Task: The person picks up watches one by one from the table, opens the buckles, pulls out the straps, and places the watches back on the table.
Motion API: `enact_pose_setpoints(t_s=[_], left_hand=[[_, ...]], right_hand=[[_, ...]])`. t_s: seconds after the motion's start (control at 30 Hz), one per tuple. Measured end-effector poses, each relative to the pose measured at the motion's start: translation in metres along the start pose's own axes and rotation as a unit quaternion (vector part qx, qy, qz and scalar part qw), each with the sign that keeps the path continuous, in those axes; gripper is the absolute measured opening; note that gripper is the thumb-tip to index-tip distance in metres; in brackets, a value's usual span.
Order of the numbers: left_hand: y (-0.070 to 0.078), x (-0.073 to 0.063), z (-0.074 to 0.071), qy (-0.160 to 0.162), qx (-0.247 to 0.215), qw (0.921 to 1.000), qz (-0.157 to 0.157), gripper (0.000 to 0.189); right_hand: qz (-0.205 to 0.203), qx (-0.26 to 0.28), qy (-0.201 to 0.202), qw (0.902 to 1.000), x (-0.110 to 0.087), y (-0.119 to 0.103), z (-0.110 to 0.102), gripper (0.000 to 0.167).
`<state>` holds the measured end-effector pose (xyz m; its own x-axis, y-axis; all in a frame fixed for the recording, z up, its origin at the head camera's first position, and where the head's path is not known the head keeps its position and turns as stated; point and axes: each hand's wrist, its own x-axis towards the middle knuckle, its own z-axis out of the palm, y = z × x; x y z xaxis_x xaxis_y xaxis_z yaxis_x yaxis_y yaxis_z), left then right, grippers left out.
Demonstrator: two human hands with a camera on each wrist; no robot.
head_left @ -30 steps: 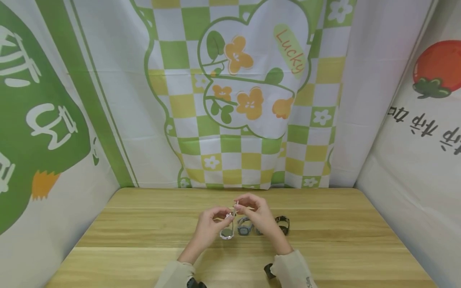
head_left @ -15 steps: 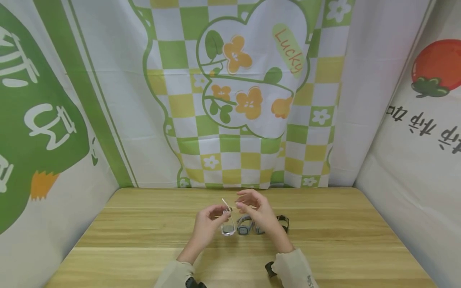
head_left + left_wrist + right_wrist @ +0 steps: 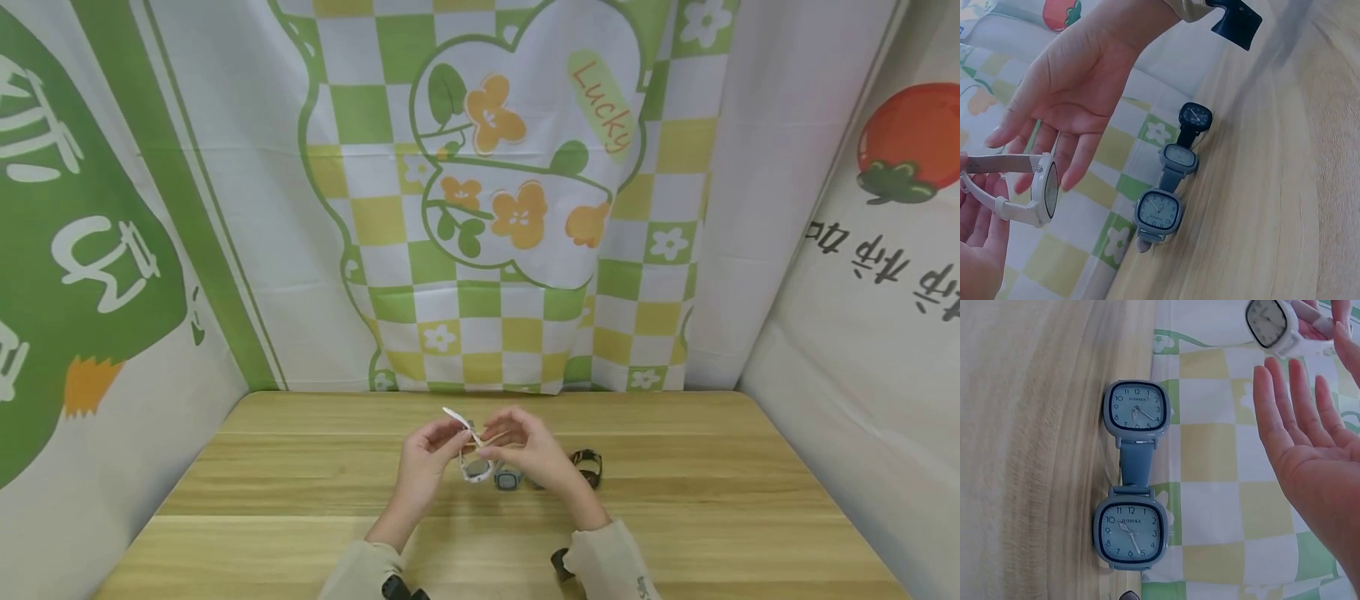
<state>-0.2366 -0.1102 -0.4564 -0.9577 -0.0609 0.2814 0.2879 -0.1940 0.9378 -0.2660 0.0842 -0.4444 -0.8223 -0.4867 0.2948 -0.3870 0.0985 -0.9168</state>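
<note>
1. White wristwatch (image 3: 1039,195) with squarish dark-rimmed face, pale strap (image 3: 1013,164): held above light wood-grain table (image 3: 300,475).
2. Strap pinched by left hand (image 3: 422,461); right hand (image 3: 536,458) held with fingers loosely extended beside it, no pinch shown.
3. Grey-blue square-faced watches (image 3: 1130,532), black watch (image 3: 1195,117): set on table nearby.
4. Strap probably best steadied by left hand; ends should be kept flat, untwisted.

One white watch (image 3: 1042,196) is held above the table (image 3: 300,500), two blue watches (image 3: 1137,407) (image 3: 1130,532) and one black watch (image 3: 1195,116) spotted on it!
</note>
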Motion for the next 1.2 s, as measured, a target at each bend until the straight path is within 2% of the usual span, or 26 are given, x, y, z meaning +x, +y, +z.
enact_pose_setpoints(t_s=[0.2, 0.4, 0.7, 0.97, 1.2], left_hand=[[0.0003, 0.0004, -0.0002, -0.001, -0.025, 0.9997, 0.001, 0.015], [0.0012, 0.0006, -0.0013, -0.003, -0.029, 0.9996, 0.004, 0.014], [-0.0003, 0.0006, -0.0045, -0.012, -0.009, 0.9997, 0.018, 0.018], [0.0003, 0.0011, -0.0063, -0.01, 0.028, 0.9995, 0.007, 0.022], [0.0, 0.0033, -0.0095, -0.009, 0.02, 0.9997, 0.008, 0.024]], right_hand=[[0.033, -0.024, -0.008, 0.9992, -0.0013, -0.0011, 0.0024, 0.026], [0.02, -0.037, -0.002, 0.9991, -0.002, -0.0017, 0.0015, 0.02], [0.003, -0.045, -0.002, 0.999, -0.0011, -0.0011, 0.0013, 0.018], [0.003, -0.04, 0.001, 0.9992, -0.001, -0.0014, -0.0032, 0.019], [0.0, -0.031, 0.005, 0.9995, -0.0008, -0.0009, -0.0066, 0.021]])
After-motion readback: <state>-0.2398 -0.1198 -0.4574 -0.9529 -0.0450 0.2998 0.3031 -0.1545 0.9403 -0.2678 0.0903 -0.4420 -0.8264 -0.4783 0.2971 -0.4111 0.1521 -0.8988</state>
